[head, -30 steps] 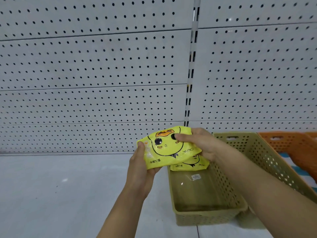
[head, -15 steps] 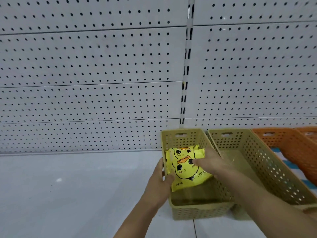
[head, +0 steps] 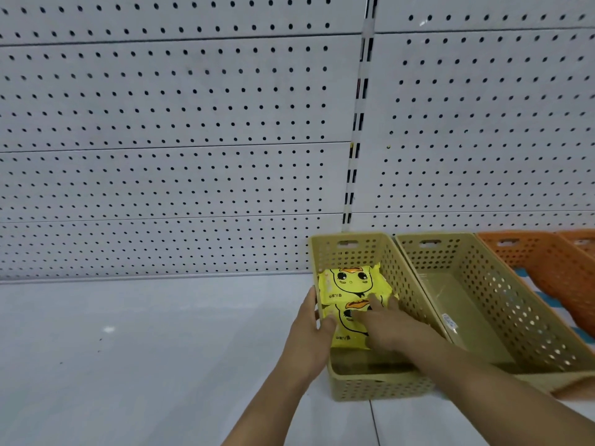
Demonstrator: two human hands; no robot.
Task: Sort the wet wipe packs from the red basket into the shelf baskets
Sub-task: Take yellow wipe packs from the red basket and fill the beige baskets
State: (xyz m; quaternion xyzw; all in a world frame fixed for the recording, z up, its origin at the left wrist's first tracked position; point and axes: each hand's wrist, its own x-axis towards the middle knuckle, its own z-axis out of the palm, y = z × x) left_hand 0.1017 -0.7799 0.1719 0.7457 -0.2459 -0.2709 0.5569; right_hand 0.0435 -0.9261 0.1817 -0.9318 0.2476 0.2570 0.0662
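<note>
so here's how it looked: both yellow wet wipe packs were down in the tan basket (head: 380, 387), the leftmost one on the shelf (head: 128, 349). the far pack (head: 351, 280) lay flat near the back wall with its cartoon face up. the near pack (head: 349, 333) sat in front of it, and its top edge overlapped the far one a bit.

our right hand (head: 386, 329) was inside the basket, open, with the fingers (head: 375, 300) spread and fairly straight, lying flat on top of the near pack. it pressed on the pack rather than gripped it, nothing curled round it.

our left hand (head: 309, 333) was at the basket's left wall. the fingers ran up the outside of the wall and the thumb hooked over the rim to the inside, so the wall was pinched loosely between them. the thumb sat right at the near pack's left edge, and we couldn't tell if it touched the pack.

just to the right, touching side by side, was a second tan basket (head: 515, 317) with only a small label on its floor. past that sat an orange basket (head: 547, 268), and the corner of another orange one (head: 582, 243) showed at the frame edge. a white pegboard (head: 177, 123) was behind everything.
</note>
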